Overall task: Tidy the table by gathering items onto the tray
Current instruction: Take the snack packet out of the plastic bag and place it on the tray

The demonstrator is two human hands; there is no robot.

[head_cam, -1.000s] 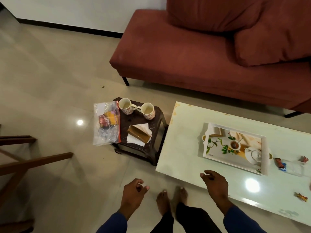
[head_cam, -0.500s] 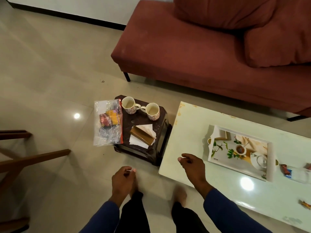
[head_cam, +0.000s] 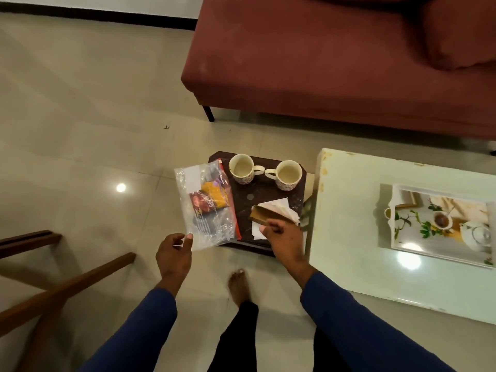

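Hands reaching over a small dark side surface (head_cam: 268, 194), gathering barely begun.
Left hand (head_cam: 174, 253), grip open, nearing a clear plastic snack bag (head_cam: 206, 205); right hand (head_cam: 284, 237), grip unclear, over white napkins (head_cam: 279, 208); the white printed tray (head_cam: 397, 218) sitting unfilled well right.

Packet (head_cam: 205, 208) print – blurred, unreadable.

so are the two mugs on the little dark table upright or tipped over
Upright. Both mugs stand on their bases on the dark side table, round mouths facing up with pale interiors showing.

A dark red sofa (head_cam: 322, 63) stands on the glossy tiled floor (head_cam: 80, 103), with brown wooden chair legs (head_cam: 67, 285) near the left edge
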